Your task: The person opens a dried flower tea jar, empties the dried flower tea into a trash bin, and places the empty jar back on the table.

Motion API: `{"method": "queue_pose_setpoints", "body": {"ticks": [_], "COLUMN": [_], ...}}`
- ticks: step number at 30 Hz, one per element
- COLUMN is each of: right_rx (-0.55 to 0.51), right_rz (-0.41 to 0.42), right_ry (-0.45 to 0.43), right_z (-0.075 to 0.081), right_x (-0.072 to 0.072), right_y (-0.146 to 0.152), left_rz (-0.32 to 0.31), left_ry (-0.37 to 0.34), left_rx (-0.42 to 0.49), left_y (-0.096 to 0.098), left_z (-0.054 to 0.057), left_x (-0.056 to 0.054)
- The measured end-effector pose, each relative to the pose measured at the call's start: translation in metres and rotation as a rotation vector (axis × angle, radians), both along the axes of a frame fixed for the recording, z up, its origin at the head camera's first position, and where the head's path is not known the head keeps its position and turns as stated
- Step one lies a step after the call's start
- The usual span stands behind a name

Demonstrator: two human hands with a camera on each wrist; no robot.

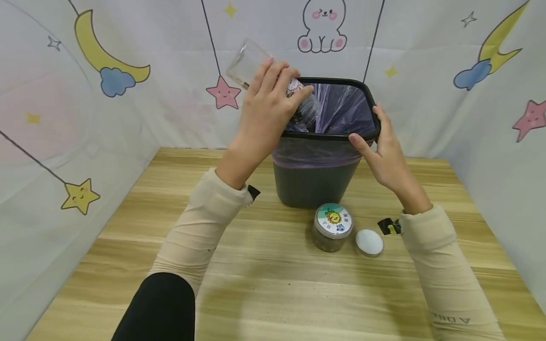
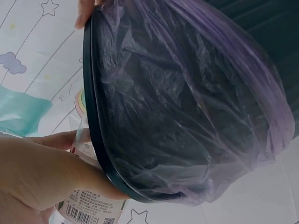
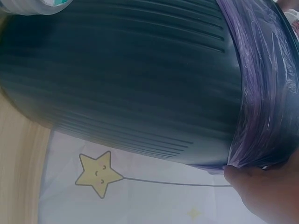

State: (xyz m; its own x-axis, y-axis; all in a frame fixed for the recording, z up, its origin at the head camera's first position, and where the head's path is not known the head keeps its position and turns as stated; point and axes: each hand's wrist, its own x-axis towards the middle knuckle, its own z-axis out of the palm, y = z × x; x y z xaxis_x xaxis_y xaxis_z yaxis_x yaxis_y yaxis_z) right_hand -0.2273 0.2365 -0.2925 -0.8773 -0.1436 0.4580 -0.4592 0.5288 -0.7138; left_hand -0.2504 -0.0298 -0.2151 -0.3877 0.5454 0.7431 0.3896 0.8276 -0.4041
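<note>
My left hand [image 1: 268,106] grips a clear bottle [image 1: 246,64] with a printed label, tilted so that its base points up to the left and its other end reaches into the trash bin [image 1: 315,182]. Dark bits show around that lower end. In the left wrist view the label [image 2: 88,207] carries a barcode, and the thumb lies along it beside the black rim [image 2: 95,116]. A purple liner bag [image 1: 347,109] covers the bin's inside and folds over its edge. My right hand [image 1: 386,154] holds the bin's right front corner, thumb in front and fingers along the side.
In front of the bin stands a clear round jar [image 1: 333,227] with a sunflower picture on its lid. A small white lid [image 1: 369,242] lies to its right. The wooden table [image 1: 273,289] is bounded by a patterned white cloth [image 1: 192,113] behind and at the sides.
</note>
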Motion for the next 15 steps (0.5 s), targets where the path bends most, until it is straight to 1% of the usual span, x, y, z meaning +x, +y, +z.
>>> {"method": "queue_pose_setpoints", "body": {"ticks": [5,8,15], "right_rx": [0.002,-0.002,-0.011], "right_rz": [0.002,0.003,0.008], "right_ry": [-0.002,-0.004,-0.011], "right_z": [0.0002,0.0004,0.0009], "right_x": [0.0,-0.0006,-0.0003], "right_y": [-0.0001,0.0001,-0.0002], "left_rz": [0.01,0.003,-0.002], "left_ry": [0.021,0.034,0.037], "left_rx": [-0.004,-0.006,-0.025], "left_y": [-0.0012,-0.0026,-0.0043], "left_z": [0.0,0.0006,0.0027], "left_x": [-0.0023,-0.0035,-0.0015]}}
